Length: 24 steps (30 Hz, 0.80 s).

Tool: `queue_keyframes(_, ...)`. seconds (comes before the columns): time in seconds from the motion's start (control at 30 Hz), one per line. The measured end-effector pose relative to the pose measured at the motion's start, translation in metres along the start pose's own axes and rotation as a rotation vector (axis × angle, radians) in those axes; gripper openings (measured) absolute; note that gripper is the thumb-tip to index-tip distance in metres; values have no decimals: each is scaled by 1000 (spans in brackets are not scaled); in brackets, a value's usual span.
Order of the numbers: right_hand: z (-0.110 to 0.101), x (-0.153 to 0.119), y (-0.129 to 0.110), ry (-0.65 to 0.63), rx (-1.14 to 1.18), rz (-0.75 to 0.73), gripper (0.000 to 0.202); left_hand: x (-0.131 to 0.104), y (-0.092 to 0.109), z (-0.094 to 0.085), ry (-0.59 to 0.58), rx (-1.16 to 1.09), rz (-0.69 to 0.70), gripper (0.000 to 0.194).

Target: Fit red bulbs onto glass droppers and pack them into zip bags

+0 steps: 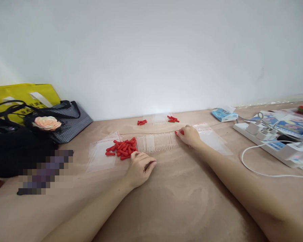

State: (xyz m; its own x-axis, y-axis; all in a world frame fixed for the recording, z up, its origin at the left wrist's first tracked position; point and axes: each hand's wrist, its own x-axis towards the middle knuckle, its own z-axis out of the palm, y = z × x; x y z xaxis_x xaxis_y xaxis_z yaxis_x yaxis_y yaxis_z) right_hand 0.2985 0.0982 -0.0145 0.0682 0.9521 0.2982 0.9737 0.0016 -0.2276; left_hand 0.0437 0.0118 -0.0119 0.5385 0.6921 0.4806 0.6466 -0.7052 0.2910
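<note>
The tubes (164, 142) stand at the dial's centre, lined up side by side on the counter (176, 198), with the wall (151, 57) at twelve. Against their nine o'clock end lies a loose pile of red bulbs (123, 148), partly over flat clear bags (101, 158). The left hand (142, 167) is at seven o'clock, just beside the pile; its fingers curl loosely and the thumb comes near the forefinger, but I cannot tell whether it pinches anything. The right hand (188, 135) is at three o'clock, its fingers bent over a few bulbs at that end of the row; whether it pinches or only covers them I cannot tell. More flat bags lie just beyond it, also at three.

Two small red bunches sit farther back: one at eleven (142, 122), one at one o'clock (173, 119). Between them, at twelve, are short clear pieces (159, 122). At two o'clock is a blue tissue pack (223, 114); at three, well apart, a power strip (274, 145) with plugs and a white cable (267, 175). Towards ten stand a yellow bag (44, 90) and a striped bag (74, 122); a pale flower (47, 123) sits before the striped one.
</note>
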Motion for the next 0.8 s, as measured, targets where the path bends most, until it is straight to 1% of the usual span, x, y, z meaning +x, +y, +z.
queue_keyframes(0.07,3,1,-7,-10,-58,2,29,0,1,0,-7,23,-16,16)
queue_keyframes(0.17,6,2,-12,-3,-68,-1,29,-1,3,0,-3,74,-56,20)
queue_keyframes(0.27,5,2,-12,17,-76,13,29,-2,0,0,53,146,-107,21)
queue_keyframes(0.33,1,-3,-12,67,-35,12,27,-2,-7,-4,82,204,-156,17)
queue_keyframes(0.37,-1,-7,-13,97,18,-18,26,-1,-11,-6,93,235,-188,15)
queue_keyframes(0.43,-6,-21,-16,127,185,-156,21,3,-20,-11,110,298,-263,14)
queue_keyframes(0.47,-9,-30,-17,115,282,-251,19,7,-24,-14,119,325,-297,15)
queue_keyframes(0.5,-11,-40,-19,74,368,-350,17,12,-27,-15,123,348,-327,15)
queue_keyframes(0.57,-14,-61,-22,-27,495,-475,14,24,-32,-15,110,386,-372,17)
queue_keyframes(0.67,-14,-84,-25,-143,614,-536,14,45,-36,-10,47,455,-455,20)
queue_keyframes(0.73,-12,-91,-25,-175,649,-553,13,57,-38,-4,-7,501,-515,22)
queue_keyframes(0.8,-10,-93,-26,-183,651,-567,12,65,-41,-1,-64,533,-560,22)
